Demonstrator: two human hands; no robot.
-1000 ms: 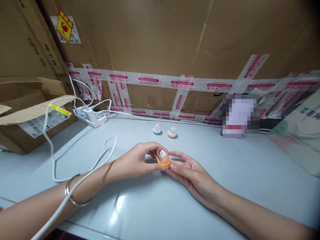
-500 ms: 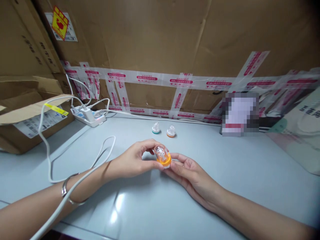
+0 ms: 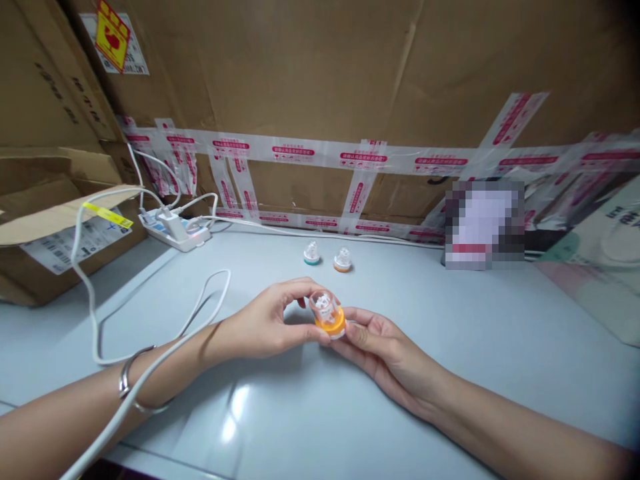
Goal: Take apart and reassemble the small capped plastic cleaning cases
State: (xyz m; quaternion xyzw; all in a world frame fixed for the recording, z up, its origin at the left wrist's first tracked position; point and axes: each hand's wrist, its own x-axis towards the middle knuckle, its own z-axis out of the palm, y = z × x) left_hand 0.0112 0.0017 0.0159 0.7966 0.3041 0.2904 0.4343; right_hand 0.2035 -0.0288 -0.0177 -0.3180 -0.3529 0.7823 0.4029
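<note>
1. Cardboard (image 3: 310,73) backs a pale table (image 3: 460,320).
2. Right of the power strip (image 3: 193,244), left hand (image 3: 273,321) and right hand (image 3: 384,350) pinch an orange-ringed cup (image 3: 331,325).
3. Its insert (image 3: 324,305) seems already inside; teal-based piece (image 3: 312,254) and orange-based piece (image 3: 343,261), also right of the strip, stand uncovered.

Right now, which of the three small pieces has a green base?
The left piece on the table: its base is green. The right piece has an orange base, the held piece an orange band.

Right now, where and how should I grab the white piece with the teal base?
Probably pinch the teal base, coming from the left: it's the wide, round part, the white top narrows unevenly, and the orange-based piece stands just right.
</note>
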